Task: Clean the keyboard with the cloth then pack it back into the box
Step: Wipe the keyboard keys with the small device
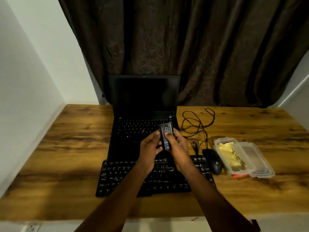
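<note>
Materials and finishes. The desk [75, 148] has a wood-grain top, brown with dark knots and streaks, smooth, with a low sheen. The curtain [184, 47] is dark brown cloth, creased, with a faint leaf pattern that catches some light. The laptop [130, 128] has a matt black shell; its screen [143, 94] looks darker and smoother. The keyboard [120, 178] is matt black plastic with pale printed legends. The mouse [213, 161] is smooth black plastic with a soft gloss. The box [217, 144] is clear plastic, ribbed at the rim. The cloth [230, 154] is yellow fabric, crumpled. The small case [165, 136] is dark, hard, glossy in patches. The cable [197, 121] is thin and black. The wall [25, 81] is white and matt.
</note>
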The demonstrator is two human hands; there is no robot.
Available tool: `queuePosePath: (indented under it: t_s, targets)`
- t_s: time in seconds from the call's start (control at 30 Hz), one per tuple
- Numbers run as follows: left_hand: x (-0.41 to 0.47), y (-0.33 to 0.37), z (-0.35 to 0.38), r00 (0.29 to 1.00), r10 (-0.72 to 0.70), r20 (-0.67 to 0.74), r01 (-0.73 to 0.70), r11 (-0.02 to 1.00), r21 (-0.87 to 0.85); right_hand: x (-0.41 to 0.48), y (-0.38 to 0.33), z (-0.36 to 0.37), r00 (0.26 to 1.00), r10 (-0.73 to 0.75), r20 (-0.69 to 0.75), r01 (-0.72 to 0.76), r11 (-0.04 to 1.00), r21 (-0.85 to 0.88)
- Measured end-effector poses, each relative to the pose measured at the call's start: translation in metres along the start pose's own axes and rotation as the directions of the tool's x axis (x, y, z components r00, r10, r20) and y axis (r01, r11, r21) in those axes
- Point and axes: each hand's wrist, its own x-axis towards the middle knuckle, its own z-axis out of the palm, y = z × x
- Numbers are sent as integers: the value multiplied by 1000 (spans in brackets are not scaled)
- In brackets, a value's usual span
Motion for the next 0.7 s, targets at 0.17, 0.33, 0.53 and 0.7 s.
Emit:
queuePosePath:
  t_s: [0.17, 0.33, 0.53, 0.7]
  targets:
    - [3, 5, -9, 999, 32, 31, -33, 999, 29, -3, 1, 15, 997, -26, -78, 28, 999, 17]
    - [3, 9, -10, 997, 48, 65, -51, 998, 48, -1, 0, 19, 990, 5, -139, 3, 998, 57]
    - [3, 9, -7, 996, 56, 73, -59, 997, 41, 1, -4, 17, 989, -2, -146, 15, 995, 94]
    - [2, 14, -9, 993, 114, 30, -117, 989, 92, -1, -4, 14, 996, -11, -87, 17, 998, 66]
